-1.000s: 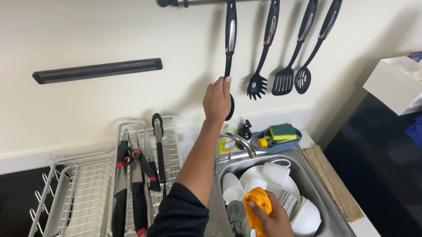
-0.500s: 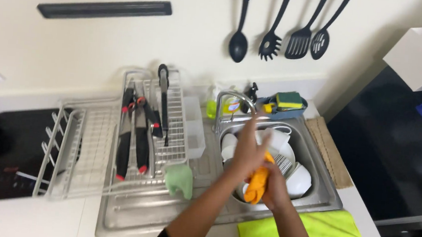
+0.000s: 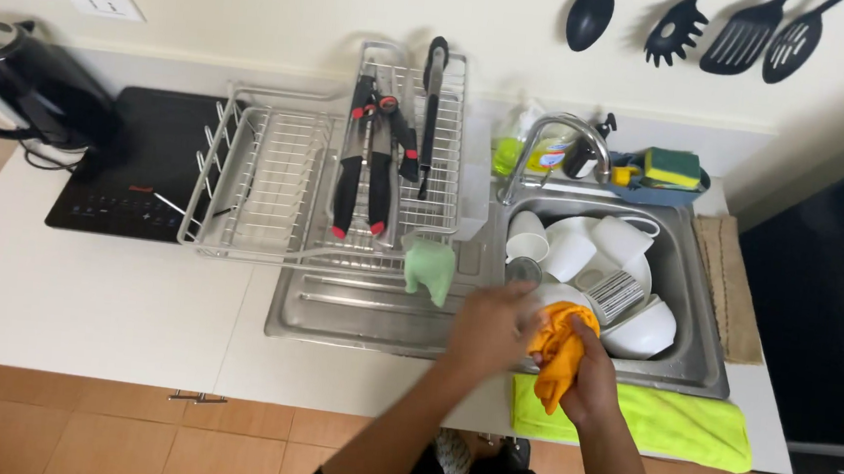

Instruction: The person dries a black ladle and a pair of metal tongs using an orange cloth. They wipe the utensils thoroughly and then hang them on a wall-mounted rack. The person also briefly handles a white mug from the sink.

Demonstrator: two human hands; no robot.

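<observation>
- White countertop (image 3: 85,311) carries a stainless steel sink (image 3: 703,364) at right, crowded with white mugs and bowls (image 3: 582,250).
- Wire dish rack (image 3: 275,185) sits left of the sink, holding black-handled tongs with red tips (image 3: 368,153).
- Black electric kettle (image 3: 12,84) and black induction hob (image 3: 137,164) stand at far left.
- Change from a second ago: the left hand (image 3: 490,328) has come down off the black ladle (image 3: 590,15), which now hangs on the far wall beside the other black utensils.
- Left hand now meets the right hand (image 3: 587,375) over the sink's near edge.
- Orange cloth (image 3: 558,353) is bunched between them. Right hand is closed around it; left fingers appear to press on it, though motion blur makes that grip uncertain.
- Judgement: ladle is finished with; both hands are now on the cloth.
- Yellow-green microfibre cloth (image 3: 688,428) lies flat on the near counter edge, just below the hands.
</observation>
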